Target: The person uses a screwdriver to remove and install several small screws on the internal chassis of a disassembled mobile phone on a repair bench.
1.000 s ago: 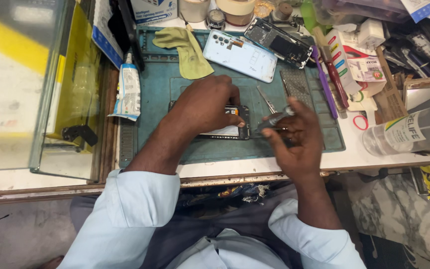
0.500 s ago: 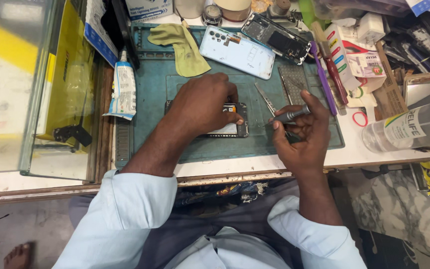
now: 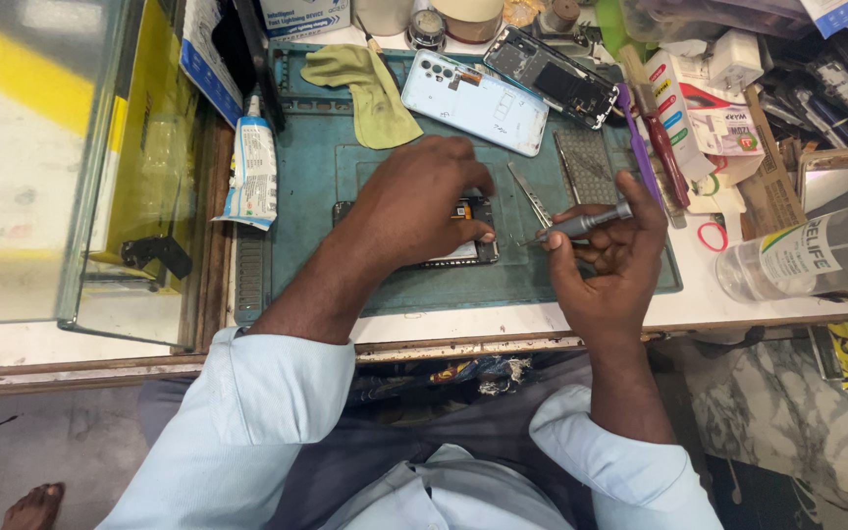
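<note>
Head view, only 1 view. Left hand [image 3: 419,201] lies flat, fingers spread and pressed down on an opened smartphone [image 3: 468,250], pinning it to the teal repair mat [image 3: 326,177]; the phone sits mid-mat, its right end showing past the fingertips. Right hand [image 3: 606,260] has fingers closed around a grey precision screwdriver [image 3: 586,224], tip aimed left toward the phone's right edge, just short of it. Metal tweezers [image 3: 530,196] lie on the mat between the 2 hands, just beside the screwdriver tip.

Edges: mat's near edge runs close to the desk [image 3: 699,294] front lip; both wrists cross it. Bare mat left of the phone and along the near strip. Far side crowded: pale blue phone back cover [image 3: 473,98], second opened phone [image 3: 552,74], green cloth [image 3: 370,88]. Left edge: white glue tube [image 3: 252,167], then a glass case [image 3: 41,157] walls that side. Right edge: purple pry tool [image 3: 640,147], small boxes [image 3: 714,108], clear plastic bottle [image 3: 817,255] on its side, near the right hand.
</note>
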The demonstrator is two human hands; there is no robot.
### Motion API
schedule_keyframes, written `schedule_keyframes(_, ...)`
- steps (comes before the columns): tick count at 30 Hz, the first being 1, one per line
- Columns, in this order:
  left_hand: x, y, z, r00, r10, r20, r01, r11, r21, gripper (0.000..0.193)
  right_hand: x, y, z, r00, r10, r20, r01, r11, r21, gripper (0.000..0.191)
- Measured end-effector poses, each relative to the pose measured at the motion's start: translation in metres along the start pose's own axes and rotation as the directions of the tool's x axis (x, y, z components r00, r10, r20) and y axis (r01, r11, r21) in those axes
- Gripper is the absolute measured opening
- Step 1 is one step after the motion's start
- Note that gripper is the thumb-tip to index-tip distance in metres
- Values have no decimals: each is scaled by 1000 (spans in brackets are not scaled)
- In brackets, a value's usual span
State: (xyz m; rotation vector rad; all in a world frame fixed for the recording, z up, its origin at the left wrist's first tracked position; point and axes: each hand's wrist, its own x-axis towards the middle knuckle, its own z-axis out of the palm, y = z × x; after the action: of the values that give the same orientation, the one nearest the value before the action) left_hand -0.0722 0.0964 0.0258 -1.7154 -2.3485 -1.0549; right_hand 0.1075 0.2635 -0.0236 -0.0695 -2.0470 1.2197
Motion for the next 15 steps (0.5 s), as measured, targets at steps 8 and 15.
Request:
schedule_keyframes(8,2,1,3,980,170,100,-158,981,-111,20,-1,-4,13,999,33,-29,-29,992,122,73)
schedule_keyframes(15,2,0,3,982,107,156,-91,990,-108,9,1,-5,13,999,13,-30,-9,994,112,73)
